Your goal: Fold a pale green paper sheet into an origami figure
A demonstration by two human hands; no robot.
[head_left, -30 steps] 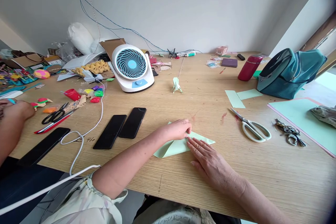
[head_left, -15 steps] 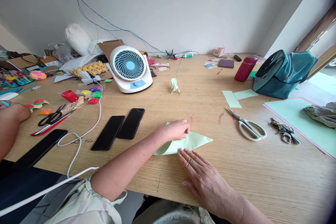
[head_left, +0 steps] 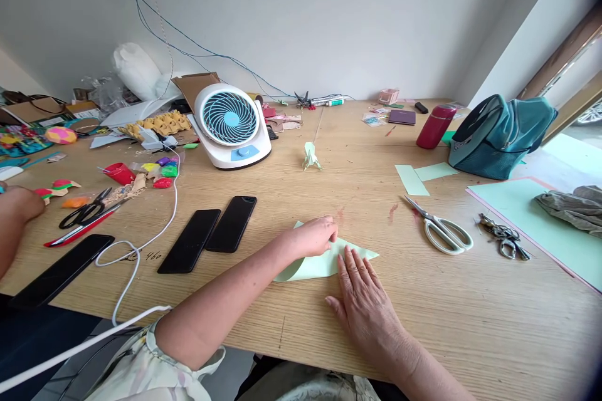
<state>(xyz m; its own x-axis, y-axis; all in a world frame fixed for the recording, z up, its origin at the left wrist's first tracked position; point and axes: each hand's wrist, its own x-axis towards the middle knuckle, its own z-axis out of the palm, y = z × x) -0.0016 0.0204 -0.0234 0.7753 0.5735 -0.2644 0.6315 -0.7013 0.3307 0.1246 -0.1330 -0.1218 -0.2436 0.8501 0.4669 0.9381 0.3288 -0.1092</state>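
A pale green sheet of paper [head_left: 316,267] lies folded to a point on the right, with its left part curling up in a loose bend. My left hand [head_left: 320,235] is closed over its upper edge, fingers curled down onto the paper; the forearm hides part of the sheet. Flat on the lower right part of the paper rest the fingers of my right hand [head_left: 364,294], stretched out, with the thumb spread on the table. Farther back stands a small folded green paper figure [head_left: 310,156].
White-handled scissors [head_left: 446,233] and keys [head_left: 505,237] lie to the right, below cut green strips [head_left: 412,180]. Two phones [head_left: 189,241] lie left, near a white cable [head_left: 136,272]. A fan [head_left: 230,125] stands behind. Another person's hand [head_left: 21,203] is at far left.
My right hand has slid right and away from me across the paper, its fingers now farther onto the sheet. My left hand stays in place on the paper. The view has shifted slightly.
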